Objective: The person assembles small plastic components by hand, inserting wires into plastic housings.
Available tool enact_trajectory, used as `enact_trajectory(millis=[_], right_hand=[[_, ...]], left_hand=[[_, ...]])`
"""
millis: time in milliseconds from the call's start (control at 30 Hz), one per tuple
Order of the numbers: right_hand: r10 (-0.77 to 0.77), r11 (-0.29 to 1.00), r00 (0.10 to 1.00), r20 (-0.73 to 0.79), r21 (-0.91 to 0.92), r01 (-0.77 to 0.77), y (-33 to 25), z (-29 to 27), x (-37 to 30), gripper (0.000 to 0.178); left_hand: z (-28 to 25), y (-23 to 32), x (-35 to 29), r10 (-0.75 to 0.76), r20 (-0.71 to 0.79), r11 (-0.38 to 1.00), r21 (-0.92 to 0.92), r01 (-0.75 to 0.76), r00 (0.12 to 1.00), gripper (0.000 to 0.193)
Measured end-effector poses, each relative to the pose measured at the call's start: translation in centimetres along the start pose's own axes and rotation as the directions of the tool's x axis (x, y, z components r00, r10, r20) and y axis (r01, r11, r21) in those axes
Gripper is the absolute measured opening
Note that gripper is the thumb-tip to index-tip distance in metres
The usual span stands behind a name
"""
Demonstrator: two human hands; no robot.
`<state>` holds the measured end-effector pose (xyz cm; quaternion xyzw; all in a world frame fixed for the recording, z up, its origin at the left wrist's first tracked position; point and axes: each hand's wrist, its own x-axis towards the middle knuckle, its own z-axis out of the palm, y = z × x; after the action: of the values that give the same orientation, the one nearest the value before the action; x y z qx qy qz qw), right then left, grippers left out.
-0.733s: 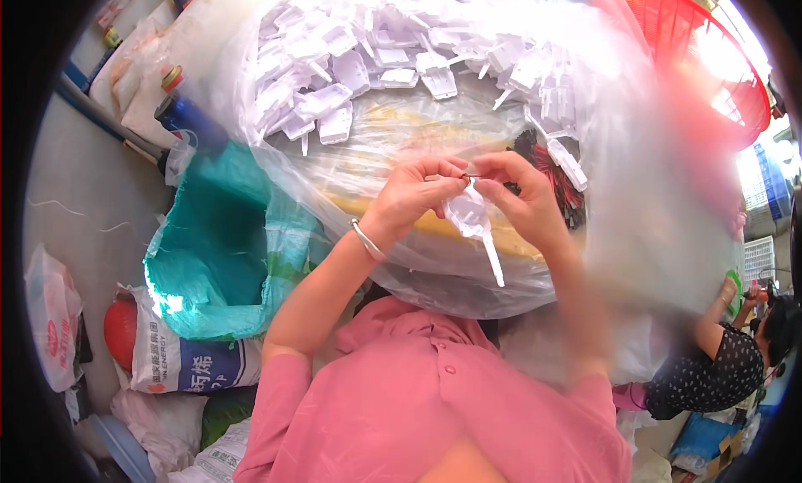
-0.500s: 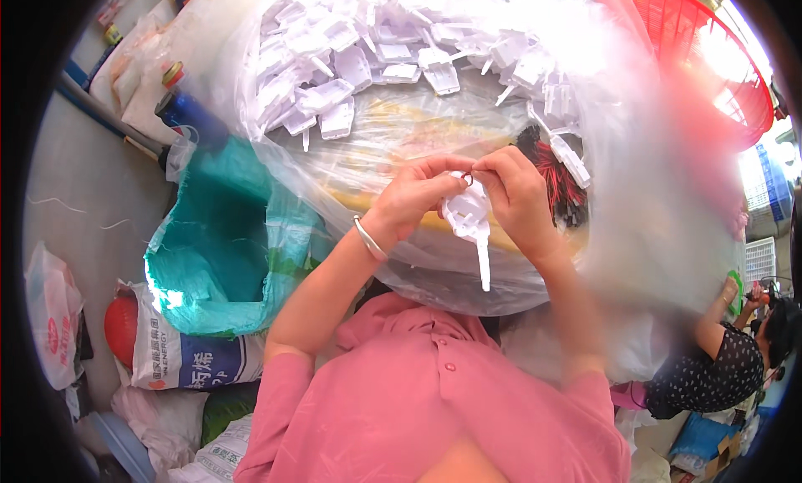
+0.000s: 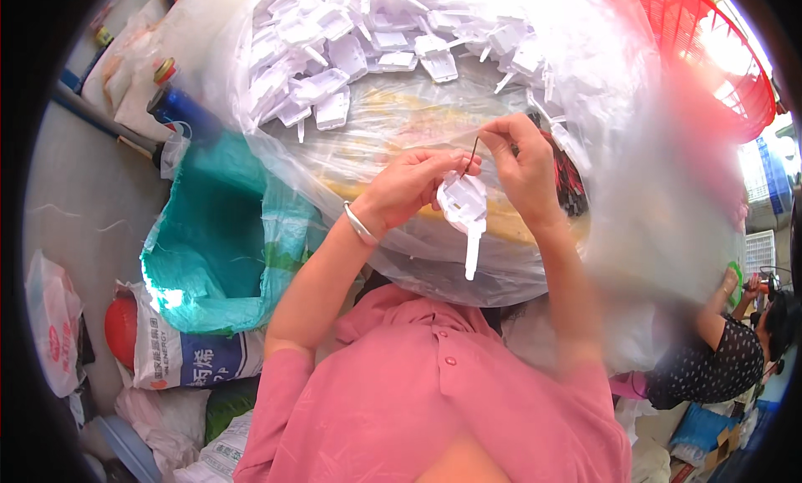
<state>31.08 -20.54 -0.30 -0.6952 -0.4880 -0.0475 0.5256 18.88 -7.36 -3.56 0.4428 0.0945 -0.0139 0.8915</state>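
Over the plastic-covered work surface (image 3: 418, 115), my left hand (image 3: 409, 189) is closed on a white plastic housing (image 3: 462, 205), whose narrow stem points toward me. A thin dark wire (image 3: 474, 159) runs up from the housing's upper end. My right hand (image 3: 528, 170) pinches the wire's upper end between thumb and finger, to the right of the housing. Beside that hand lies a bundle of red and black wires (image 3: 570, 182), partly hidden by it. Farther back, similar white housings (image 3: 334, 57) are heaped on the clear plastic.
An open teal woven sack (image 3: 205, 249) stands at my left, with a blue bottle (image 3: 180, 107) behind it. Printed sacks (image 3: 196, 349) lie at lower left. A red plastic basket (image 3: 710, 57) is at far right. Another person (image 3: 710, 349) works on the right.
My right hand has moved up and away from my left, drawing the wire straight where it was curled. The housing has shifted slightly left and up.
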Motion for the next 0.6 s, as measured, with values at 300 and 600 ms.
enact_trajectory(millis=[300,600], right_hand=[[0.101,0.899,0.919,0.38,0.362,-0.248,-1.0,4.2,1.8,0.009],[-0.144,0.985,0.974,0.174,-0.074,0.158,2.4,19.8,6.3,0.034]], left_hand=[[-0.7,2.8,-7.3,0.317,-0.2,0.862,0.469,-0.193,0.927,0.018],[-13.1,7.6,-27.7,0.825,-0.564,0.545,0.813,0.206,0.043,0.022]])
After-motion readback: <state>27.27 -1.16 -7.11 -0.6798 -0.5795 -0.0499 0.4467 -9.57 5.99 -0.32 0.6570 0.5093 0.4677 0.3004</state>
